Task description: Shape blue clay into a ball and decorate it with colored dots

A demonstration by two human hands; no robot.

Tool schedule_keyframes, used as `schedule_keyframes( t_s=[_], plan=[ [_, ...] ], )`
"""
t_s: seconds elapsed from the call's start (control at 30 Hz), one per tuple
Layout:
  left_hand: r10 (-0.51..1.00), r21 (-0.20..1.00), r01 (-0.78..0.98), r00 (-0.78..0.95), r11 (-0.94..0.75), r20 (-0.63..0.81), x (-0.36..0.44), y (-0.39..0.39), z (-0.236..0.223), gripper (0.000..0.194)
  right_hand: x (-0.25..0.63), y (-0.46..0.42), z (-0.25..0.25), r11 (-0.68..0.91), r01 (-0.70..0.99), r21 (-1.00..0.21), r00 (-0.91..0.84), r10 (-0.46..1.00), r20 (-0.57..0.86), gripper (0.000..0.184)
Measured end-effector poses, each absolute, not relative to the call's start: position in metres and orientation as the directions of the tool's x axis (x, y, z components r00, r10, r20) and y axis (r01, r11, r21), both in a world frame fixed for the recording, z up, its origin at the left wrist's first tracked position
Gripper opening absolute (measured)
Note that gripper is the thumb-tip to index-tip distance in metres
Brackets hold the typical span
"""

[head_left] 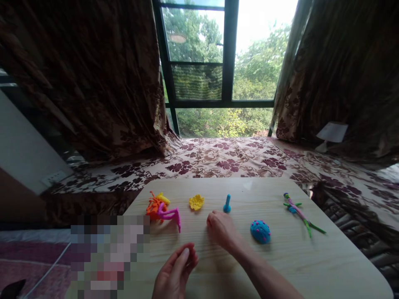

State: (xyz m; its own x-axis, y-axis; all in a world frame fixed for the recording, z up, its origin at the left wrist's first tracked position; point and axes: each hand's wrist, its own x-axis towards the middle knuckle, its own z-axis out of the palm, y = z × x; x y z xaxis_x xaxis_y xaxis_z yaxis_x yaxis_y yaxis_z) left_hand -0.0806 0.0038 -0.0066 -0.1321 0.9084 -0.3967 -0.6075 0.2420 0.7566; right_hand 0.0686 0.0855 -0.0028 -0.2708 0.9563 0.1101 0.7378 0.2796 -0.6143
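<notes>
Blue stem (pixel 227 203) points upward, long axis vertical.
Your right hand (pixel 220 227), near it, and left hand (pixel 178 265) are curled; contents cannot be told.

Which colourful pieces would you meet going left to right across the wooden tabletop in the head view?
Tangled orange-and-pink clay-like cluster, ruffled yellow clay-like piece, upright blue clay-like peg, pink-dotted blue clay-like dome, slender green-and-pink clay-like figure.
</notes>
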Motion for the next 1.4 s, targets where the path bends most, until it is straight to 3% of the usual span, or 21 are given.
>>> schedule_keyframes(
  t_s=[0.13,0.33,0.5,0.63,0.83,0.97,1.07,1.17,1.27,1.4],
  plan=[
    [0.901,0.718,-0.623,-0.047,0.31,-0.431,-0.065,0.008,-0.012,0.02,0.069,0.046,0.014,0.349,0.603,-0.718,-0.326,0.928,0.177,0.018],
    [0.881,0.612,-0.68,0.106,0.403,-0.462,-0.041,0.003,-0.008,0.01,0.082,0.019,0.017,0.378,0.424,-0.823,-0.247,0.923,0.296,0.01],
    [0.869,0.592,-0.684,0.128,0.425,-0.477,-0.035,0.002,-0.004,0.009,0.091,0.019,0.015,0.4,0.36,-0.843,-0.19,0.916,0.354,0.011],
    [0.888,0.62,-0.684,0.091,0.385,-0.45,-0.035,0.003,-0.002,0.006,0.094,0.015,0.02,0.437,0.356,-0.826,-0.274,0.894,0.355,0.016],
    [0.88,0.58,-0.7,0.15,0.416,-0.451,-0.033,-0.001,-0.004,0.009,0.099,0.014,0.023,0.512,0.483,-0.71,-0.293,0.859,0.42,0.011],
    [0.845,0.374,-0.772,0.383,0.514,-0.372,-0.032,0.002,0.002,0.036,0.087,0.007,0.023,0.562,0.487,-0.669,-0.287,0.826,0.485,0.014],
    [0.875,0.248,-0.845,0.419,0.474,-0.243,-0.036,0.01,0.009,0.057,0.074,0.0,0.02,0.674,0.469,-0.57,-0.38,0.737,0.559,0.017],
    [0.91,0.213,-0.887,0.382,0.41,-0.16,-0.04,0.016,0.007,0.069,0.066,-0.004,0.017,0.77,0.474,-0.426,-0.497,0.634,0.593,0.027],
    [0.91,0.211,-0.885,0.399,0.415,-0.113,-0.04,0.017,-0.003,0.067,0.066,-0.004,0.012,0.777,0.542,-0.319,-0.569,0.619,0.542,0.045],
    [0.913,0.224,-0.886,0.379,0.405,-0.151,-0.039,0.012,-0.006,0.071,0.068,-0.005,0.005,0.789,0.563,-0.246,-0.594,0.593,0.543,0.041]
  ],
)
